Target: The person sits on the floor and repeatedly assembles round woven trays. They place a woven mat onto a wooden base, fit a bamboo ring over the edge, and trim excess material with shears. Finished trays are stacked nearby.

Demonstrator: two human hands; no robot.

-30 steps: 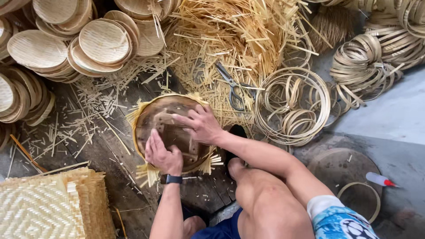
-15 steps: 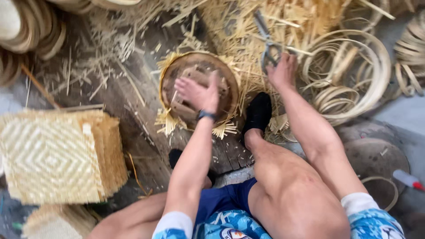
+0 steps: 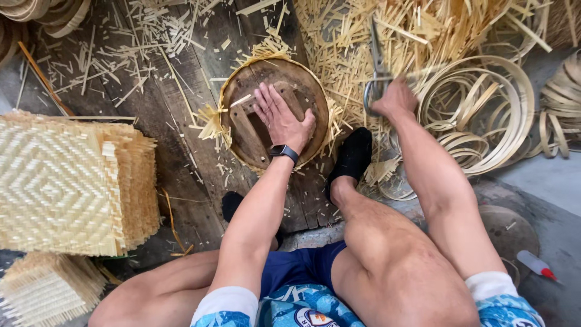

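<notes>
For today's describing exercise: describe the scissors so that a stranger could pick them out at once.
Start at the round wooden form under the left hand, then look right to the heap of pale bamboo strips. There the right hand grips grey metal scissors, the only metal thing among straw-coloured strips and coiled hoops.

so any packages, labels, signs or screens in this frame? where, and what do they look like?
Smartwatch: on the left wrist, small dark rectangular screen on a black band; screen looks blank.
Small bottle: lower right on the grey floor, lying on its side, pale body with a red tip; no label can be made out.
Shorts print: bottom edge, a round dark patch on blue patterned fabric, partly cut off.
No signs in view.
</notes>
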